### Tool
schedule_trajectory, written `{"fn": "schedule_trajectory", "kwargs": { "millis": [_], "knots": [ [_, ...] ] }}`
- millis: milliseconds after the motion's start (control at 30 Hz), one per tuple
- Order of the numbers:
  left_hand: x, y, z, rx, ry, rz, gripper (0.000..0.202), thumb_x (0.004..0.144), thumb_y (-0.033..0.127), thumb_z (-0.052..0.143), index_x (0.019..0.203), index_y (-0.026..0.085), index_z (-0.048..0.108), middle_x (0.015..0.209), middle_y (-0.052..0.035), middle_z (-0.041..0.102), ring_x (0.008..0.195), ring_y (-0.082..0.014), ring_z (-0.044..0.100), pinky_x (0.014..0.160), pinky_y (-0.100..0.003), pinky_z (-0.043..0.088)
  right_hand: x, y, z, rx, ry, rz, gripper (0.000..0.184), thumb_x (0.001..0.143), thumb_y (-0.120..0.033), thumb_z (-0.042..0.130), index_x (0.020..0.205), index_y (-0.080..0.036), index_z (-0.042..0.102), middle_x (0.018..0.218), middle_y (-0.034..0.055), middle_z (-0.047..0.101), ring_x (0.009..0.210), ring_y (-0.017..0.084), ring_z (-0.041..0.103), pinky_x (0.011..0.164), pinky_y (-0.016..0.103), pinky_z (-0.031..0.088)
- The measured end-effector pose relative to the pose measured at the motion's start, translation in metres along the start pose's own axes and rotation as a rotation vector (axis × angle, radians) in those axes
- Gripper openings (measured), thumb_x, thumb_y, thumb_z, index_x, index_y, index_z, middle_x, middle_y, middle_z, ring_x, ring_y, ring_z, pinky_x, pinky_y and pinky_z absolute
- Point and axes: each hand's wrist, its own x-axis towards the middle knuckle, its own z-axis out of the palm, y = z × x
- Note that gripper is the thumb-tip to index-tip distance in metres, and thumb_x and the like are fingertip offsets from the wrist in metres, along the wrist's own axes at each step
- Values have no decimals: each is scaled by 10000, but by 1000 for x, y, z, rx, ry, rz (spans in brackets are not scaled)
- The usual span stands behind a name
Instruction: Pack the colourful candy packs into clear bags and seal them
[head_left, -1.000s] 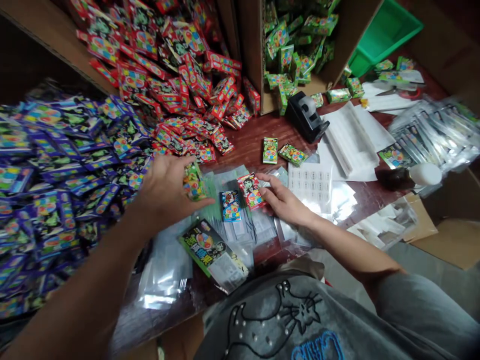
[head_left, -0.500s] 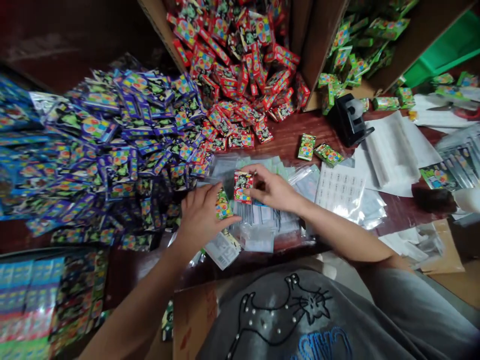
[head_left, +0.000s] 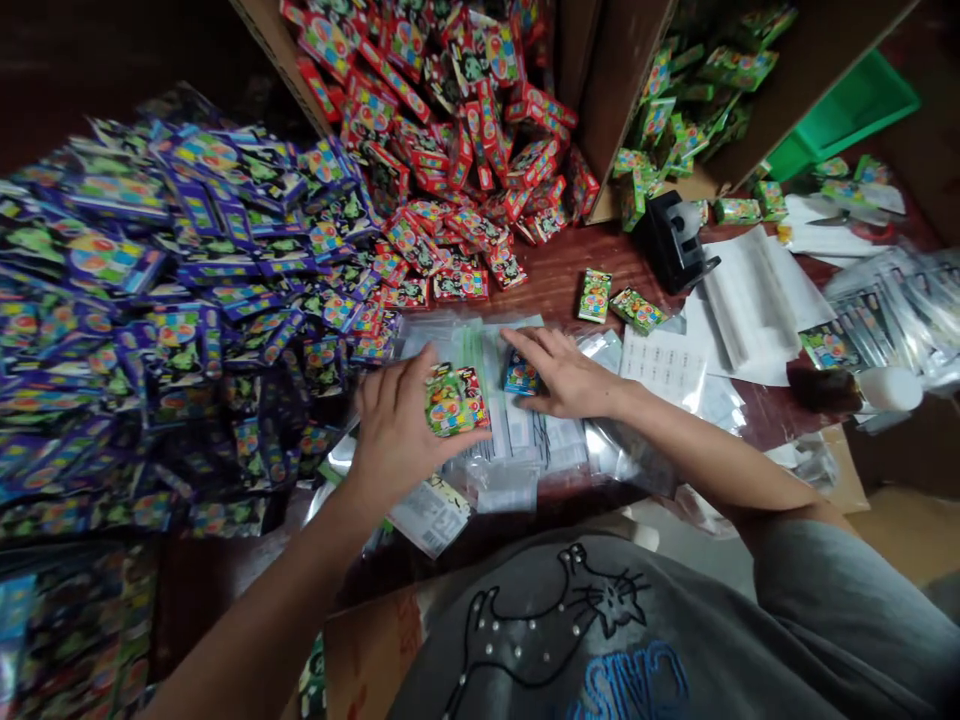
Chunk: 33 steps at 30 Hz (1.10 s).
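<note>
Dark-red bench (head_left: 559, 265), crowded with purple packets (head_left: 180, 235) on its left and red packets (head_left: 457, 215) toward its far edge, frames a worker's two bare hands. Near the front edge, the left hand (head_left: 397, 415) arches, its fingers and outstretched thumb pinching a green packet (head_left: 444, 402) and a red packet (head_left: 475, 390) above clear bags (head_left: 508, 487). Palm down, the right hand (head_left: 566, 375) reaches over a blue packet (head_left: 519, 375), fingers extended; whether they grip it cannot be told.
</note>
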Motion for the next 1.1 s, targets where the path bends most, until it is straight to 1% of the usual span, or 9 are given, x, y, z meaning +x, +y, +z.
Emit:
{"fn": "schedule_trajectory", "kwargs": {
  "millis": [100,200,300,500,667,767,900,1000,1100],
  "knots": [
    [21,24,13,-35,-43,60,1217,739,695,928,1687,166,377,1503,-239,636,1386,-468,567,1189,-591,409,2,5,0,43,46,-24,1226,875,-454,838,1789,-163,74,1716,272,369,1547,457,407,1261,711,391],
    [35,38,30,-12,-106,56,1200,766,670,921,1690,133,375,1482,-250,655,1383,-475,571,1186,-610,394,-4,12,-8,11,52,63,1182,877,-390,804,1788,-152,90,1579,249,524,1424,458,511,1223,736,403],
    [40,45,41,10,-118,38,1179,791,676,898,1699,142,368,1503,-257,645,1397,-482,562,1190,-622,384,-14,19,-18,16,66,75,1183,864,-350,795,1792,-166,86,1516,225,580,1360,442,552,1204,724,419],
    [43,54,46,-6,-157,43,1150,780,659,915,1672,134,412,1538,-271,615,1400,-480,564,1169,-611,418,-26,27,-27,80,67,-20,1243,860,-322,798,1800,-177,-2,1668,226,495,1417,422,524,1227,668,429],
    [47,55,48,-116,-112,112,1214,732,645,958,1690,189,368,1683,-259,484,1517,-477,491,1252,-628,373,-30,28,-26,148,74,-66,1242,897,-343,788,1801,-205,-52,1745,209,434,1454,418,516,1247,649,414],
    [47,50,42,-136,-115,157,1271,718,612,980,1714,208,301,1707,-260,457,1548,-481,473,1279,-637,368,-32,30,-27,166,35,-83,1255,895,-310,791,1800,-187,-70,1728,222,458,1452,418,532,1243,645,427],
    [38,34,17,-125,-54,119,1477,657,593,1022,1762,260,99,1776,-263,339,1627,-507,373,1298,-686,375,-28,24,-36,200,107,-67,1305,896,-304,831,1797,-226,-110,1776,213,397,1571,416,461,1318,649,352],
    [26,23,-3,-147,1,156,1592,637,577,1037,1766,318,-56,1830,-234,213,1681,-489,280,1329,-674,367,-8,-2,-39,272,94,-169,1369,921,-391,857,1776,-246,-202,1805,201,357,1647,367,398,1355,581,337],
    [16,12,-17,-121,-2,155,1423,763,552,963,1765,363,-29,1796,-188,309,1655,-453,358,1325,-651,397,24,-31,-32,273,0,-347,1310,988,-361,792,1756,-187,-255,1870,225,139,1719,295,278,1383,471,313]
  ]
}}
